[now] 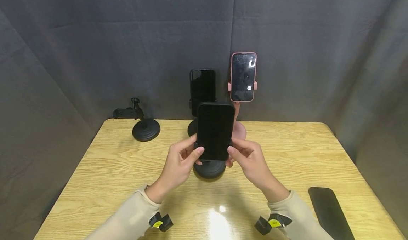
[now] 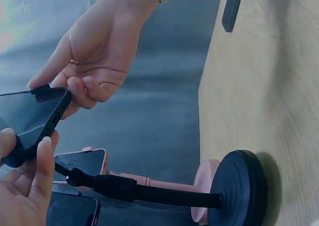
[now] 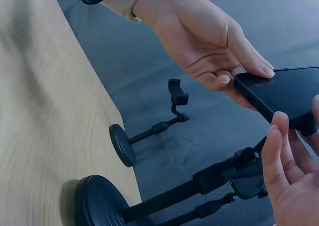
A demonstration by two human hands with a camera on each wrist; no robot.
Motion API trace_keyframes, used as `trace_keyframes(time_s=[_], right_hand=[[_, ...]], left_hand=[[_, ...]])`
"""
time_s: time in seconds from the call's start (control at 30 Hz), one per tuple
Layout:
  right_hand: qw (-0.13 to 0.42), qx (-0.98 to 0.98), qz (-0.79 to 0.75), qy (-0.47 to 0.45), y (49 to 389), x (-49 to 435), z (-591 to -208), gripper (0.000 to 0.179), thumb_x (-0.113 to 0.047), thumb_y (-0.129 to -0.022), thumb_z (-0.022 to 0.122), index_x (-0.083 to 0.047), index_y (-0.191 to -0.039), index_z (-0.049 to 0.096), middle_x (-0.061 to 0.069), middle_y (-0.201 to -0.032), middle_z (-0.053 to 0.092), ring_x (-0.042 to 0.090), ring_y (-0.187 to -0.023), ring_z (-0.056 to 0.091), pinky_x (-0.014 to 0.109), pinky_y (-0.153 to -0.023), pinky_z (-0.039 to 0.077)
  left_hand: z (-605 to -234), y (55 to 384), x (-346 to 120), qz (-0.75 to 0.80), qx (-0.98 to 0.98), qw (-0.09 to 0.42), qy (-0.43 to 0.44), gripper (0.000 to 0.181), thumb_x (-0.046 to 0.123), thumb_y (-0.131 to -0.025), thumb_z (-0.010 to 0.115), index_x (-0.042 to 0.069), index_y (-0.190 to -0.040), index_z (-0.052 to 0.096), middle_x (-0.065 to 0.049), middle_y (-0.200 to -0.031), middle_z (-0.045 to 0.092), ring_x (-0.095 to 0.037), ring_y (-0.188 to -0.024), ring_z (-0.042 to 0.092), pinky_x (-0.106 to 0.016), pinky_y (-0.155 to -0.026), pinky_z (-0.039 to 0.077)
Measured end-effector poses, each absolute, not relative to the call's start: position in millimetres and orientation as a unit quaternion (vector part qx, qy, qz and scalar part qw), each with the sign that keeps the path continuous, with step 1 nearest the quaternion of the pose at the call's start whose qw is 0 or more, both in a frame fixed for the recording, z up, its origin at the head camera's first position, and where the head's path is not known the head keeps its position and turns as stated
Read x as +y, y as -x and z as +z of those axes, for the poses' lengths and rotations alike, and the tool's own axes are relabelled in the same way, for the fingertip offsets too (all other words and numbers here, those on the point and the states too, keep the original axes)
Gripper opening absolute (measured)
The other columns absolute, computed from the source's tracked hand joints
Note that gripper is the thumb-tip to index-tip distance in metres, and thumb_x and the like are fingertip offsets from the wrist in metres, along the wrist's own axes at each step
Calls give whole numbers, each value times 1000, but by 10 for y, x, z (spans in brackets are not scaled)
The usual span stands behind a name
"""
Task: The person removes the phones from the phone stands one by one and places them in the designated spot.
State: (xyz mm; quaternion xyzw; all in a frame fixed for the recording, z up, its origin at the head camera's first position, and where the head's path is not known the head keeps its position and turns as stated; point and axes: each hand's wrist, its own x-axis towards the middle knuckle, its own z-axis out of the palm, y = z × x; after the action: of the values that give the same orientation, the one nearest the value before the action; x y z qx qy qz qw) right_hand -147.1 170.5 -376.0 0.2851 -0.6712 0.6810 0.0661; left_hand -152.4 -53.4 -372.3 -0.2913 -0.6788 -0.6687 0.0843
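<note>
A black smartphone (image 1: 216, 130) stands upright, dark screen toward me, at the top of a black phone stand (image 2: 164, 195). Its round base (image 1: 209, 170) rests on the table below, and the holder behind the phone is mostly hidden. My left hand (image 1: 180, 160) grips the phone's lower left edge, thumb at the front and fingers behind. On the lower right edge, my right hand (image 1: 251, 160) holds it the same way. In the right wrist view the phone (image 3: 281, 94) is tilted, held between both hands.
Behind stand a black phone (image 1: 202, 87) on a black stand and a pink-cased phone (image 1: 243, 77) on a pink stand. A phone-less black stand (image 1: 146, 129) is at the back left. Another dark phone (image 1: 331, 211) lies front right on the wooden table (image 1: 111, 183). Grey curtains (image 1: 143, 41) surround it.
</note>
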Motion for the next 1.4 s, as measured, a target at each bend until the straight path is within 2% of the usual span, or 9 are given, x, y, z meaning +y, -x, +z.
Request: trace_keyframes(time_s=[0.27,0.47,0.77,1.0,1.23,1.4], right_hand=[[60,-677,677,-281,1455,1758,-3806,24,3,-100,57,-4,-118,71,-7,-75,67,9,-61,63,27,-59,57],[58,-685,671,-277,1458,1791,-3845,24,4,-100,57,3,-120,69,-6,-76,68,10,-62,66,27,-59,58],[57,-684,673,-277,1444,1812,-3875,26,3,-101,55,12,-123,64,-9,-84,72,8,-63,66,27,-60,59],[75,-683,677,-265,1422,1796,-3896,25,4,-101,54,5,-121,69,-10,-83,71,7,-60,65,26,-59,59],[104,-688,674,-250,1388,1770,-3908,24,6,-100,53,21,-117,62,-12,-87,74,7,-60,67,26,-56,59],[110,-690,671,-247,1378,1745,-3900,24,6,-101,53,23,-115,61,-12,-83,73,7,-60,66,25,-55,57]], left_hand=[[-3797,1524,-491,-670,-680,75,288,45,-4,-96,63,-12,-139,53,-30,-137,60,1,-82,64,-29,-58,60],[-3846,1518,-468,-666,-685,79,285,43,-4,-96,63,-12,-138,54,-30,-130,64,1,-78,63,-28,-58,60],[-3855,1500,-423,-661,-695,70,274,42,0,-97,63,-8,-138,56,-29,-123,68,0,-78,67,-34,-58,61],[-3834,1480,-404,-670,-692,54,265,42,0,-98,62,-8,-138,56,-29,-118,70,-2,-67,65,-35,-55,60],[-3815,1469,-394,-678,-684,43,264,40,-1,-98,61,-8,-137,57,-29,-120,70,-1,-78,71,-34,-56,61],[-3784,1474,-406,-686,-677,31,266,39,-1,-99,60,-8,-137,57,-30,-119,69,-2,-75,71,-37,-54,61]])
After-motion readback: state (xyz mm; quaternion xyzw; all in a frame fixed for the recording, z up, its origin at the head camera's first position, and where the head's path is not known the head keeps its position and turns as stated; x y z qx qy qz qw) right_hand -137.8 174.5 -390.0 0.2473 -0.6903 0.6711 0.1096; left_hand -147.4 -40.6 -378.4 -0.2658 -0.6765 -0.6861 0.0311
